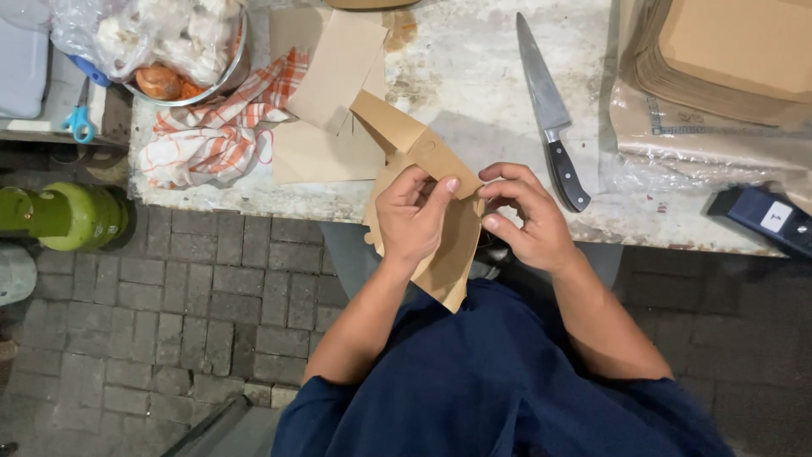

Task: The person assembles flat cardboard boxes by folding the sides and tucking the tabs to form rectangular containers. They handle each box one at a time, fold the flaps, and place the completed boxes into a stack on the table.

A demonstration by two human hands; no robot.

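While both hands grip it at the desk's (474,68) near edge, the left hand (413,218) and right hand (526,222) close on a half-folded brown cardboard box blank (440,211), creased and flapped. Farther off lie flat blanks (326,101), a knife (548,110), and a metal bowl (222,74) holding bagged food (161,34).

Worn white table (474,68) bears knife (550,110), checked cloth (220,127), flat cardboard (326,152).

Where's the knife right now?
In the head view, the knife lies on the worn table to the person's right, just beyond the right hand, between the flat brown cardboard pieces and the wrapped cardboard stack.
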